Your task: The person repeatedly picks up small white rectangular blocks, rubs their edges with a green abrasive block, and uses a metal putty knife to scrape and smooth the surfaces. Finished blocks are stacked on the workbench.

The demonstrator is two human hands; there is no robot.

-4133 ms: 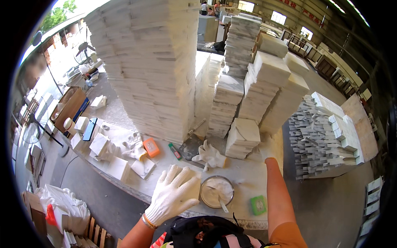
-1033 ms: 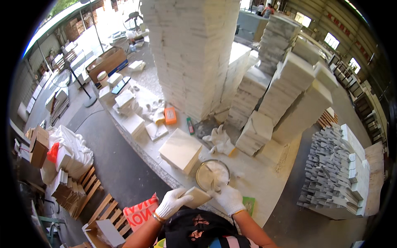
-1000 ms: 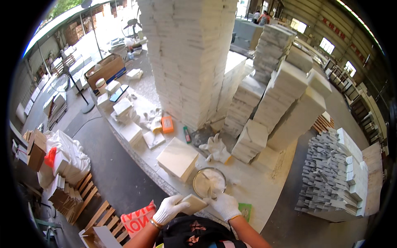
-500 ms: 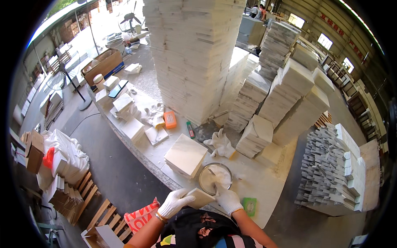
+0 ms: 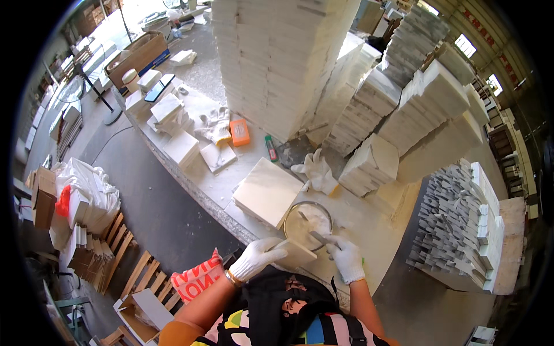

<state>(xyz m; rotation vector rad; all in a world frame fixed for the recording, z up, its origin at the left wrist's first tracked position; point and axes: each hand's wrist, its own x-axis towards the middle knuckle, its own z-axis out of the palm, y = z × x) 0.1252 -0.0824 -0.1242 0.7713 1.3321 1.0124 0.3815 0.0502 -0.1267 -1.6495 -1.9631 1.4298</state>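
Note:
Both my hands wear white knitted gloves. My left hand [image 5: 257, 259] grips a square white tile [image 5: 298, 254] by its left side, tilted close to my body at the table edge. My right hand [image 5: 345, 259] is closed round a thin grey scraper-like blade [image 5: 319, 237], which points left over the rim of a round metal pan [image 5: 332, 221]. White powder or paste lies in the pan, with another small stick-like tool resting in it. Just beyond my left hand sits a stack of square white tiles [image 5: 268, 190].
A tall stack of white slabs [image 5: 277, 63] rises at the far middle. Loose gloves [image 5: 316, 173], an orange box [image 5: 239, 132], a green-and-red item [image 5: 270, 148] and a phone [image 5: 160, 87] lie on the table [image 5: 369, 230]. Grey pieces [image 5: 444, 225] are piled at right.
My right hand has moved right, away from the tile, and the blade now shows over the pan. My left hand still holds the tile. The view has shifted.

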